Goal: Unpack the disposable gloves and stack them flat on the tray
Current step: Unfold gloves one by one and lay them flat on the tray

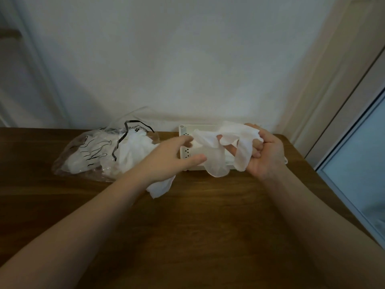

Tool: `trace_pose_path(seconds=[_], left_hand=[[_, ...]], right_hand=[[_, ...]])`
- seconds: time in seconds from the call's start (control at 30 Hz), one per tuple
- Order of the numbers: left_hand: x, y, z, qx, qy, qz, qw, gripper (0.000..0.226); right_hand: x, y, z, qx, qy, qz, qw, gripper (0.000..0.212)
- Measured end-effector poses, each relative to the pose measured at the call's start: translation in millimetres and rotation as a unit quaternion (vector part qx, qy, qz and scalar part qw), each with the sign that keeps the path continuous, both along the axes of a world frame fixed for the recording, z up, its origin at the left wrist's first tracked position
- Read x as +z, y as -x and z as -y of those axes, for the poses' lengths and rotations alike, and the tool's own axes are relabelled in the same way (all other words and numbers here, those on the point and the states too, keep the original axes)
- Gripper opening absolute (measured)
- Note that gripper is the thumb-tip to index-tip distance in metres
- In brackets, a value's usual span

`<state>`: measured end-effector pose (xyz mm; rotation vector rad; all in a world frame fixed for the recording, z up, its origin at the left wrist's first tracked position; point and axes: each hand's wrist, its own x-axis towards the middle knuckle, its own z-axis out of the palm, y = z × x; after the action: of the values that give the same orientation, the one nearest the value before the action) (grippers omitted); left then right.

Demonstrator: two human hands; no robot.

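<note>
early stage | right hand (pixel 264 155) grasps a crumpled glove (pixel 227 140) over tray (pixel 181 130) (contents unclear) | left hand (pixel 173 157) released, reaching | bag (pixel 91 151) at 9 o'clock mostly full

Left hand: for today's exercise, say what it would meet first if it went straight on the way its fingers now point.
Probably the crumpled glove held by the right hand: the left hand points right toward it, over the tray. Depth is unclear.

Right hand (pixel 265 152) grips a crumpled white glove (pixel 227 142) above the white tray (pixel 184 132). Left hand (pixel 174 156) reaches in, fingers extended at its edge. Clear bag (pixel 91 151) of gloves lies left on the worktop (pixel 198 226).
</note>
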<state>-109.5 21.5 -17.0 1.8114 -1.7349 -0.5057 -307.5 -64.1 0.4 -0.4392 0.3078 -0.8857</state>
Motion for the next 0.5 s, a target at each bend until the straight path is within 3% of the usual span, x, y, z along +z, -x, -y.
trace_pose_path(seconds=[0.1,0.23,0.37,0.5], left_hand=[[-8,24,5,-0.044,-0.036,-0.162,0.985,0.1],[-9,36,11,-0.022,-0.124,-0.293,0.948,0.092],[-13,45,9,-0.09,-0.211,-0.41,0.883,0.047],[-14,56,8,-0.1,-0.214,-0.41,0.881,0.014]], right_hand=[[-1,2,0,0.025,0.018,0.038,0.999,0.024],[-7,4,10,0.156,0.105,0.074,0.979,0.022],[-13,18,22,0.251,0.157,0.091,0.951,0.032],[-17,36,35,0.302,0.134,0.051,0.942,0.034]])
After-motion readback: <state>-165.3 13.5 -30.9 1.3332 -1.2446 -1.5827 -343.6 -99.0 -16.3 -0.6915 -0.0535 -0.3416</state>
